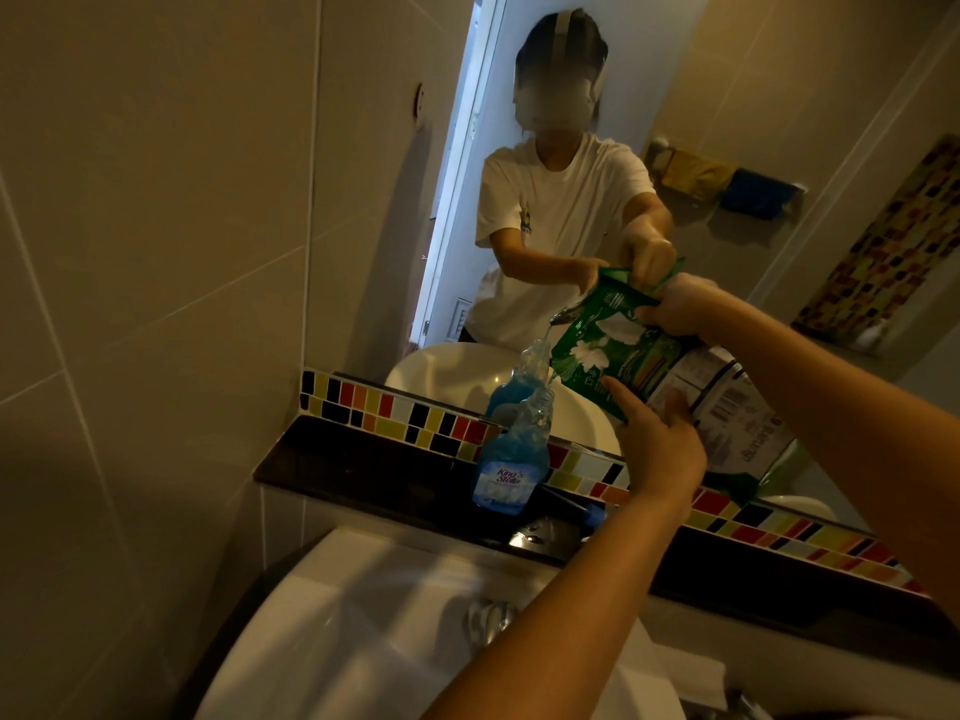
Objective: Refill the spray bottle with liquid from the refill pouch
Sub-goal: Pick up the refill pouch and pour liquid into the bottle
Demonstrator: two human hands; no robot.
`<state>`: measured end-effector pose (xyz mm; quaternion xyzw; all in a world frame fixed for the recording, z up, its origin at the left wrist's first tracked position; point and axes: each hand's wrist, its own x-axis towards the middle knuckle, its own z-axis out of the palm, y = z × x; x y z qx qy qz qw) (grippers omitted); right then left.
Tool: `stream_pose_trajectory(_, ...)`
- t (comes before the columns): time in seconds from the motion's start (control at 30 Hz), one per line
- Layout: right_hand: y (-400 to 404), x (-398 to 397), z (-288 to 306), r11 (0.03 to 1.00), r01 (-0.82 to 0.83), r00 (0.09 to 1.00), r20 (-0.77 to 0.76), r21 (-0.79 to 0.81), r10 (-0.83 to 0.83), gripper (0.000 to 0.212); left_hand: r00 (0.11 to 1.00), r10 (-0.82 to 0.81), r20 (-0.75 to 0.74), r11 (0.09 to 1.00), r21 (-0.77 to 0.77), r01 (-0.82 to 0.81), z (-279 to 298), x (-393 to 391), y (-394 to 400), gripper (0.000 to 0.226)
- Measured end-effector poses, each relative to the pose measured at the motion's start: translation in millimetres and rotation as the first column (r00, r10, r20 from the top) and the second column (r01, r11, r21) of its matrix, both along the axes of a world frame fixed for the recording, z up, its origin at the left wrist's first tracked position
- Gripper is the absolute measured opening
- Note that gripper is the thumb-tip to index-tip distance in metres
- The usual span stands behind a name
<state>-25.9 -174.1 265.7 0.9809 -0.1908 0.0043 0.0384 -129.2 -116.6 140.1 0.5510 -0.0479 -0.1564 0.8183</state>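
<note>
1. Left hand (655, 443): fingers straight, propping the refill pouch (649, 363) from below; no pinch.
2. Spray bottle (511, 449) upright on the black ledge (363, 470), uncapped neck under the pouch corner. Roughly two-thirds blue (estimate), so pour is midway; capping remains.
3. Pouch long axis tilts down-left, spout toward neck.
4. Right hand (675, 311) pinches the pouch top.

The green plastic refill pouch (649, 366) is partly covered: the right hand (675, 311) hides its upper edge, the left hand (657, 444) its lower corner. Its small print is unreadable. The white ceramic sink (363, 631) is cut off at six o'clock. The mirrored face at twelve o'clock is blurred.
</note>
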Motion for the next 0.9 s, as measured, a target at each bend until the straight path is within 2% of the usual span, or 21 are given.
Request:
stream_pose_trajectory(0.67,2,7,2,0.999,0.040,0.999,0.010,-0.024,-0.040,0.030,1.000,-0.017,-0.009,1.000,-0.007,0.017,5,-3,4,0.079)
stream_pose_trajectory(0.9,-7,1,-12,0.994,0.038,0.998,0.039,0.100,-0.042,0.034,0.998,-0.059,0.009,0.996,0.072,0.058,-7,-3,10,0.077)
